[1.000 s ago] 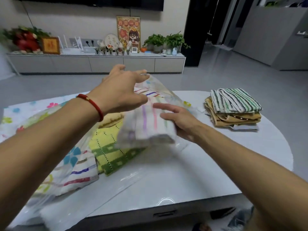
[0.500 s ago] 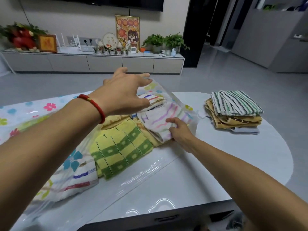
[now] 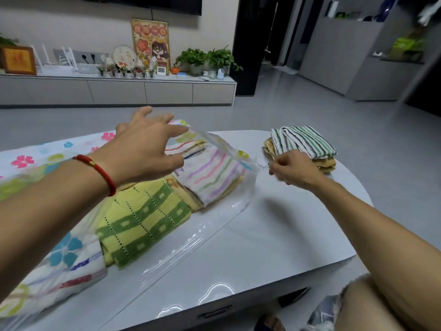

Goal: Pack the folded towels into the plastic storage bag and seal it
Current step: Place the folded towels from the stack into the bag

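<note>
The clear plastic storage bag (image 3: 191,235) with a flower print lies across the white table (image 3: 286,235), its mouth facing right. Inside it lie a yellow-green checked towel (image 3: 143,223), a white towel with pastel stripes (image 3: 210,177) near the mouth, and a striped white towel (image 3: 71,278) at the left. My left hand (image 3: 148,149) hovers over the mouth with fingers spread, holding the bag's upper sheet raised. A stack of folded towels (image 3: 303,142), green-striped on top, sits at the right. My right hand (image 3: 293,168) touches its front edge with curled fingers; its fingertips are hidden.
The table's near edge (image 3: 238,299) has a drawer handle, and my knee (image 3: 381,304) is just beyond its right corner. A long low cabinet (image 3: 119,89) with plants and frames stands against the far wall across open grey floor.
My right hand has left the pastel-striped towel inside the bag and moved right to the towel stack. My left hand still holds the bag's mouth up.
</note>
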